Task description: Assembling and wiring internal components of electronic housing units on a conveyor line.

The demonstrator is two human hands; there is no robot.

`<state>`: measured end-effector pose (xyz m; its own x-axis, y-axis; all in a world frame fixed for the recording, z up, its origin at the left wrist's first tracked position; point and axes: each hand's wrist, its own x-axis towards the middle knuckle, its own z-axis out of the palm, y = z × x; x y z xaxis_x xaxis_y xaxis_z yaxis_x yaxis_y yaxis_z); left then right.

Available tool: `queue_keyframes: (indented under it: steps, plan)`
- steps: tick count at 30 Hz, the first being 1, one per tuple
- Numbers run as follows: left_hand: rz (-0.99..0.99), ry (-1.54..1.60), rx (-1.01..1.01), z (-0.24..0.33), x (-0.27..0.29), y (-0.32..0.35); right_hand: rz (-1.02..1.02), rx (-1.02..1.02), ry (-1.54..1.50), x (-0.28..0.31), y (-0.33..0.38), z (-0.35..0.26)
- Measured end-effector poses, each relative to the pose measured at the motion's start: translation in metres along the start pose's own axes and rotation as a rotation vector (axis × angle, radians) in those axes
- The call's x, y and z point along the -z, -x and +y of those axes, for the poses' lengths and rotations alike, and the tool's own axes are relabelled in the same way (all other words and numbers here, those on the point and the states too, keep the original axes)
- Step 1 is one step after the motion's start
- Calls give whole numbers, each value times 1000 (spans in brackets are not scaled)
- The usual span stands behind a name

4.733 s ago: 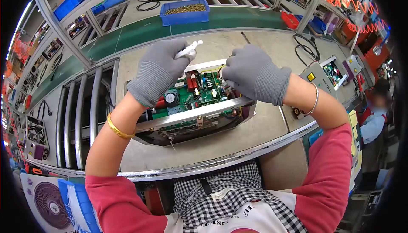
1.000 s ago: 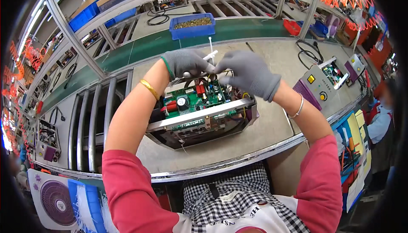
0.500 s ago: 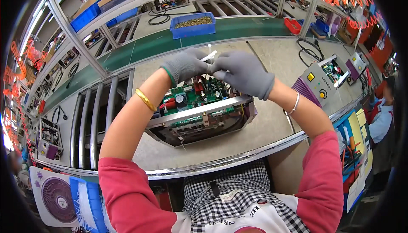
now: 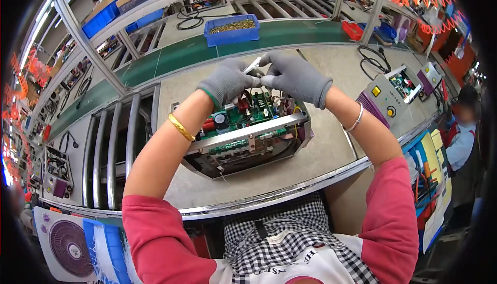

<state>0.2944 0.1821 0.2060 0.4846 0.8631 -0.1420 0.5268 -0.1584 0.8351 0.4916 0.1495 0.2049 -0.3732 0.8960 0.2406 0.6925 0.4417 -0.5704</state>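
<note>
Both my hands wear grey gloves and meet above an uncovered machine chassis on the bench. My left hand is closed with its fingers pinched on a short white plastic strip. Opposite it, my right hand is closed too, its fingertips at the same strip and against the left fingertips. Gloves partly hide the strip, so its full shape cannot be made out. Below them the chassis shows a green circuit board with black and red parts and several wires. A thin white tie hangs at its near side.
Beyond the hands, a blue bin of small brass-coloured parts stands on the green belt. A purple-and-grey machine sits to the right beside a black cable. Metal rollers lie left. A blue bin of white strips is at lower left.
My hands have shifted slightly and turned, with the right fingers rising around the white strip. The strip now shows less and slants between the hands. The chassis has not visibly moved on the bench.
</note>
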Motion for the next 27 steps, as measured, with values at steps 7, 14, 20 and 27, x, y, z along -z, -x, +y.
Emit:
queue_keyframes:
  steps: [7,14,20,27]
  plan:
    - [-25,59,45,6,0,4,-19,-2,26,1,-3,4]
    - [121,-27,1,0,-10,1,75,42,52,-5,-3,3]
    - [232,-94,-20,-7,-16,-1,109,-1,-16,-10,0,4]
    - [338,-201,-79,-10,-22,2,204,30,-82,-10,-6,10]
